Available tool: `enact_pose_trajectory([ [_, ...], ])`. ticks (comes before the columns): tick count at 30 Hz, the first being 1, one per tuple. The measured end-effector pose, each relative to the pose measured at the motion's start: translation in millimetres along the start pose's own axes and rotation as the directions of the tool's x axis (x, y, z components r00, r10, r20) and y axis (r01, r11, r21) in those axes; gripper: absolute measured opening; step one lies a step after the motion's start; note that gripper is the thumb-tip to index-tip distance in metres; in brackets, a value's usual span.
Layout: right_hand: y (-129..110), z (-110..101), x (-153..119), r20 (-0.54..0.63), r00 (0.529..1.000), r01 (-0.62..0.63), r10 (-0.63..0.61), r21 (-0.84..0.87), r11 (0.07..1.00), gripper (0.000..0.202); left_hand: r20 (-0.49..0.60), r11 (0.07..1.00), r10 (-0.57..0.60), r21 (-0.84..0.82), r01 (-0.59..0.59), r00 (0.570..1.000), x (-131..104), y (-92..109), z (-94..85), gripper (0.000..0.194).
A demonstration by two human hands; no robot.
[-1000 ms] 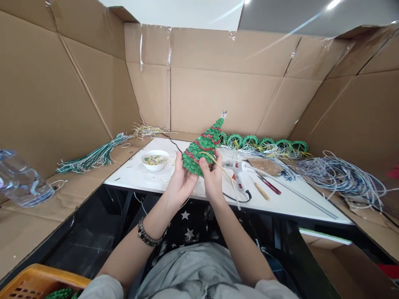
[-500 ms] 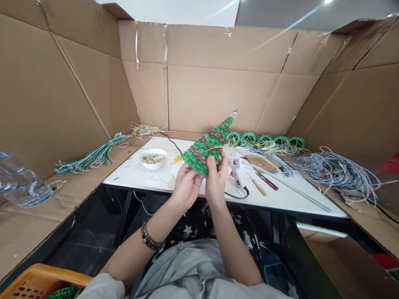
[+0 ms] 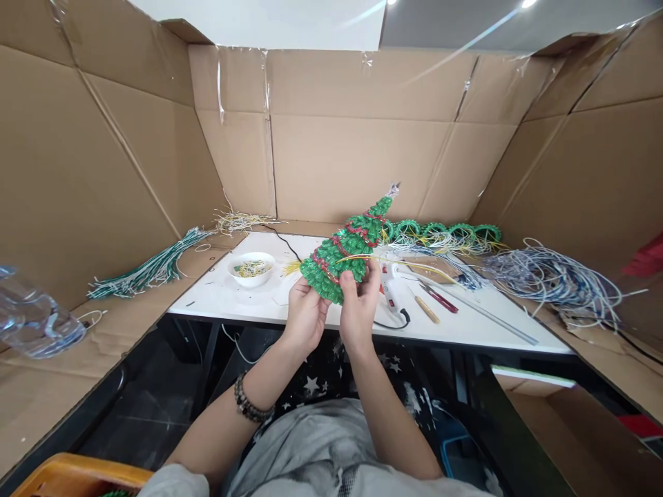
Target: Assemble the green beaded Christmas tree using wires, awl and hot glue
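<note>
The left hand [image 3: 306,316] grips the miniature Christmas tree [image 3: 339,247] by its base — the right hand [image 3: 358,314], its lower side. It tilts above both.

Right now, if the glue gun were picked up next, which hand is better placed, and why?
Probably the right hand: the glue gun lies close by on its right. The left hand is farther, low on the miniature Christmas tree. Both hold the tree, so the left would have to support it alone.
</note>
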State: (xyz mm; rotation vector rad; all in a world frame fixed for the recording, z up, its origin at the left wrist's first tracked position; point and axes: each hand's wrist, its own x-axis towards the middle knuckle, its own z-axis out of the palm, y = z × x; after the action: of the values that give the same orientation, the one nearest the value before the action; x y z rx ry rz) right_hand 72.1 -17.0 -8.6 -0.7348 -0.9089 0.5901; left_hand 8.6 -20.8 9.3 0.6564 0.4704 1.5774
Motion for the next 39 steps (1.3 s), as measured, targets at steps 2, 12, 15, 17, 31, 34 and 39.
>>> enact_pose_trajectory([
  [2, -2, 0, -1, -0.034, 0.999, -0.008, 0.009, 0.04, 0.999, 0.07, 0.005, 1.0, 0.009, 0.018, -0.009, 1.0, -1, 0, -1.1, 0.021],
  [12, -31, -12, 10, -0.262, 0.964, 0.015, 0.055, 0.26, 0.966, 0.055, -0.012, 0.933, 0.01, 0.359, -0.006, 1.0, 35, 12, -18.8, 0.021],
  [15, -36, -19, 14, -0.279, 0.96, 0.058, 0.018, 0.263, 0.963, 0.055, 0.005, 0.885, 0.009, 0.466, -0.01, 1.0, 51, 27, -29.4, 0.017],
  [17, -35, -22, 16, -0.27, 0.963, 0.066, 0.001, 0.238, 0.969, 0.056, 0.034, 0.835, -0.01, 0.55, -0.01, 0.999, 57, 37, -34.4, 0.014],
  [31, -24, -18, 8, -0.137, 0.991, 0.024, 0.002, 0.192, 0.981, 0.062, 0.365, 0.906, 0.007, 0.391, -0.16, 0.931, -11, 54, 1.4, 0.025],
  [34, -19, -16, 4, -0.099, 0.995, 0.005, 0.012, 0.168, 0.986, 0.064, 0.291, 0.99, -0.118, 0.112, 0.088, 0.949, -18, 41, 8.5, 0.018],
  [39, -11, -13, 0, -0.028, 0.999, -0.027, 0.032, 0.168, 0.985, 0.069, 0.211, 0.967, -0.22, -0.081, 0.242, 0.952, -23, 29, 11.9, 0.022],
])
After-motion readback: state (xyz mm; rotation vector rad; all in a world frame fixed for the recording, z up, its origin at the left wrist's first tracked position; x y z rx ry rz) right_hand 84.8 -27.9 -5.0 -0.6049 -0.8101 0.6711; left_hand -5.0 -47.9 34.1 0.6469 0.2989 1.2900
